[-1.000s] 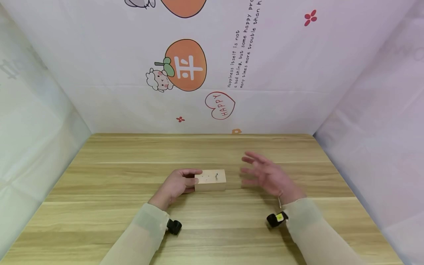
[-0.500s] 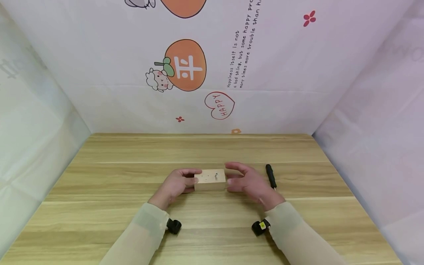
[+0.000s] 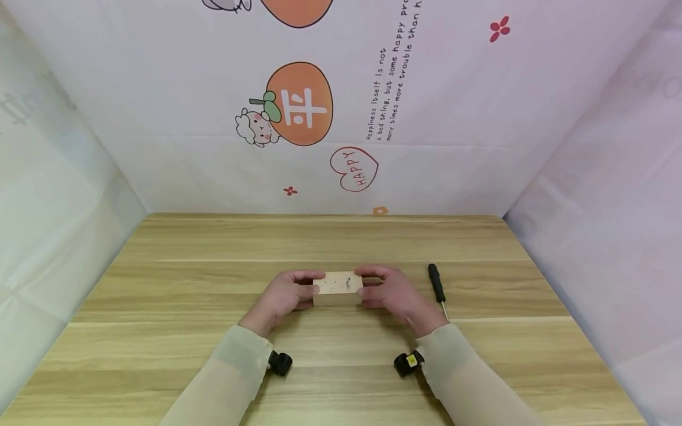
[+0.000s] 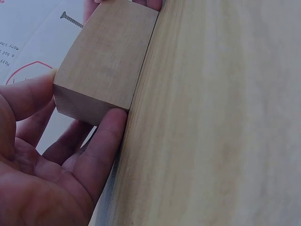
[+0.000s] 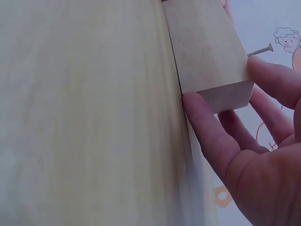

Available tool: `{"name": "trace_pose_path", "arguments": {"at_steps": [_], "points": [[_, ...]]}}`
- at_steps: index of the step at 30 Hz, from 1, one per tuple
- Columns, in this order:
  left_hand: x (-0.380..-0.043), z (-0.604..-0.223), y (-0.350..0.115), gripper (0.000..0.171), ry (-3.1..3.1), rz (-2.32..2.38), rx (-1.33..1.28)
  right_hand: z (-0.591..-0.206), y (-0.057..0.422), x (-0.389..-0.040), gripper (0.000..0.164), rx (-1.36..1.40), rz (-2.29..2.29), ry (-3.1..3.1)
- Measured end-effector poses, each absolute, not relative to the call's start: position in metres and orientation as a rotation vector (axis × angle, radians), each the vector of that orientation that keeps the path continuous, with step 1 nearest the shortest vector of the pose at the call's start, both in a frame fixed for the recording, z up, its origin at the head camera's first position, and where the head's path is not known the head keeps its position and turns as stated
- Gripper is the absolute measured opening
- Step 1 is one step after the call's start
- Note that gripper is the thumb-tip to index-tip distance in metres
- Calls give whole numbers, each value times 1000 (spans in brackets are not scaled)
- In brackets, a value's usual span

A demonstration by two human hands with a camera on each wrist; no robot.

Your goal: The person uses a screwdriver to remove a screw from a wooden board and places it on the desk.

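A pale rectangular wooden block (image 3: 338,300) lies lengthwise across the table. Several small holes mark its top, and a metal screw (image 3: 348,283) stands out of it toward the right end. The left hand (image 3: 280,297) holds the block's left end, fingers and thumb at its faces and edges. At the opposite end the right hand (image 3: 398,294) grips the block in the same manner. Both wrist views show the threaded screw, in the left wrist view as a countersunk screw (image 4: 72,20) sticking up well clear of the wood, with the tip sunk out of sight.
A black-handled screwdriver (image 3: 436,284) lies on the wood-grain table (image 3: 213,242) just right of the right hand, its shaft pointing toward the right sleeve. White printed cloth walls (image 3: 426,177) enclose the table at the back and both sides.
The right hand has come left from above the screwdriver, uncovering it, and has taken hold of the block's right end. The left hand and the block have stayed in place.
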State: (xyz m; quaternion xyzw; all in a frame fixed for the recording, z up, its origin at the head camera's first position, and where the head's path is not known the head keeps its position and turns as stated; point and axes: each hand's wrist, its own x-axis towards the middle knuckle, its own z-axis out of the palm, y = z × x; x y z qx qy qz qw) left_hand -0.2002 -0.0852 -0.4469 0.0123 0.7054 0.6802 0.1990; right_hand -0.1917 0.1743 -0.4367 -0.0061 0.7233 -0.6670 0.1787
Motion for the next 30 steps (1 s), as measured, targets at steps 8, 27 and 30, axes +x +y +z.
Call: {"name": "trace_pose_path", "arguments": {"at_steps": [8, 27, 30], "points": [[-200, -447, -85, 29, 1987, 1902, 36, -438, 173, -190, 45, -3, -1909, 2055], [-199, -402, -81, 37, 2403, 1740, 562, -441, 171, -190, 46, 19, -1920, 2050], [-204, -404, -76, 32, 2317, 1734, 729, -441, 172, -191, 46, 19, -1923, 2043]]}}
